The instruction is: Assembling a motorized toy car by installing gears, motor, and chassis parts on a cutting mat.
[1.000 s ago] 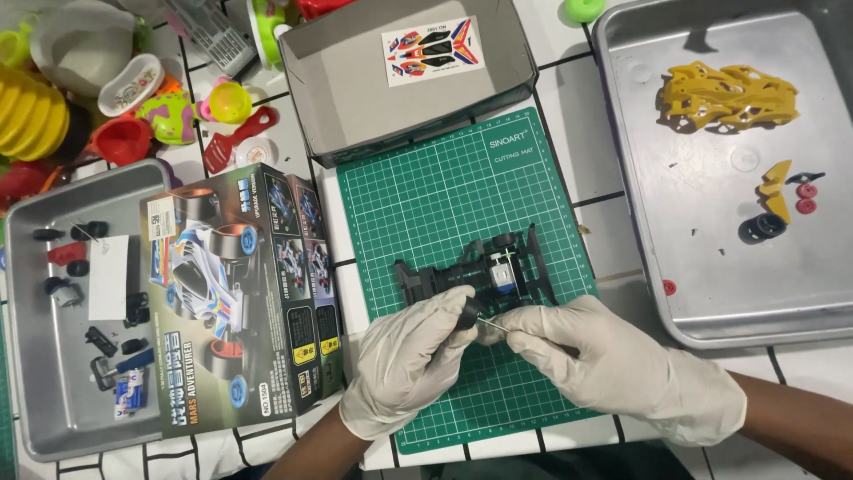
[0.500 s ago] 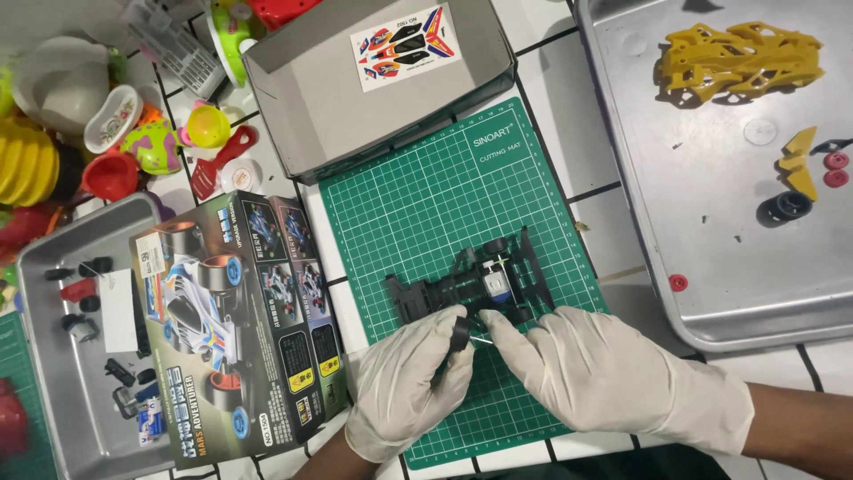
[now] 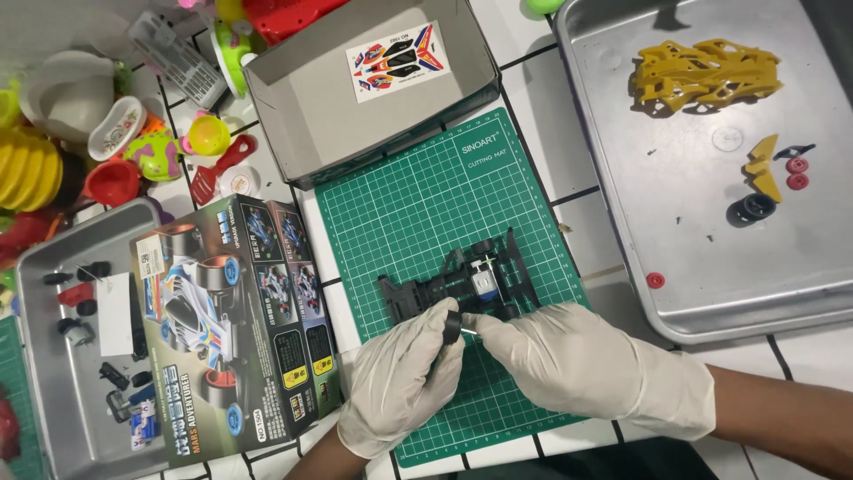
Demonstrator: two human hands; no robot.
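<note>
Both gloved hands meet over the lower part of a green cutting mat (image 3: 418,196) on a white tiled desk (image 3: 551,133). The left hand (image 3: 395,387) has its grip closed around a small black wheel (image 3: 452,326), pinched between thumb and fingers. The right hand (image 3: 577,360) touches that wheel from the other side with narrowed fingertips — it seems to pinch a thin axle there, though the view is too small to be sure. Just above the hands, a black toy-car chassis (image 3: 458,284) lies flat on the mat, with a silvery motor set in it.

Left of the mat lies the kit's printed box (image 3: 231,329), and beyond it a metal tray (image 3: 44,267) holding small black and red parts. An upturned grey box lid (image 3: 355,107) with a sticker sheet (image 3: 397,60) on it rests at the mat's top edge. To the right, a large metal tray (image 3: 622,222) carries a yellow car body shell (image 3: 706,76), a yellow wing piece (image 3: 764,167), red rollers and a black tyre (image 3: 751,209). Colourful plastic toys crowd the upper left corner.
</note>
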